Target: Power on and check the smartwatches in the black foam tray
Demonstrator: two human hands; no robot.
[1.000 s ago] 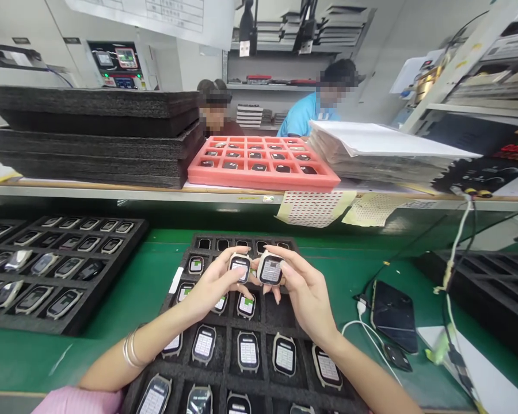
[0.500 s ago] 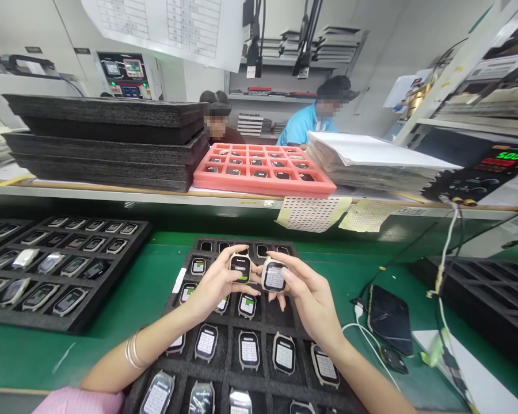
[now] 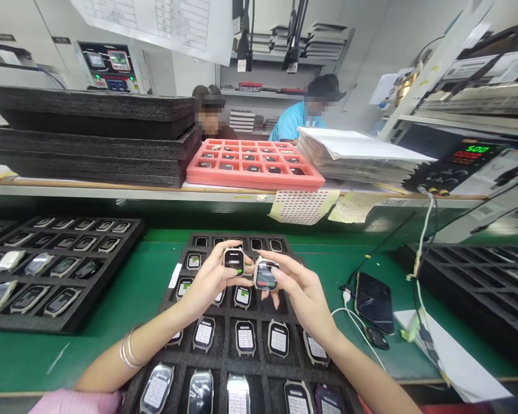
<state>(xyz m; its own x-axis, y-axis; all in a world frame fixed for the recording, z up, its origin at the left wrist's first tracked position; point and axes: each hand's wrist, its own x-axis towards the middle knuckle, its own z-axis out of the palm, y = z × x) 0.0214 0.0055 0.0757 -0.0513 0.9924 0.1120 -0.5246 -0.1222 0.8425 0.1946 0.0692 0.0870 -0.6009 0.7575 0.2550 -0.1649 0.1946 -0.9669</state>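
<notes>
My left hand point(image 3: 210, 275) grips a smartwatch case without a strap point(image 3: 233, 261), its dark screen facing me with a small green patch at the bottom. Close beside it, my right hand point(image 3: 300, 287) holds a second smartwatch case point(image 3: 266, 274), thumb over the right side of its screen. That screen is dark with a red strip near the bottom. Both watches are held above a black foam tray point(image 3: 224, 360), whose compartments hold several more strapless watches, such as one with a white list on its screen point(image 3: 246, 337).
Another black foam tray of watches point(image 3: 129, 247) lies at left. A phone point(image 3: 373, 302) and white cable point(image 3: 358, 329) lie at right, near a power supply point(image 3: 457, 167). On the shelf stand stacked foam trays point(image 3: 86, 138) and a pink tray point(image 3: 254, 181). Two people sit beyond.
The screen of the watch in my right hand has changed from a white list to a dark page with a red strip. The view has shifted slightly; both hands keep their watches.
</notes>
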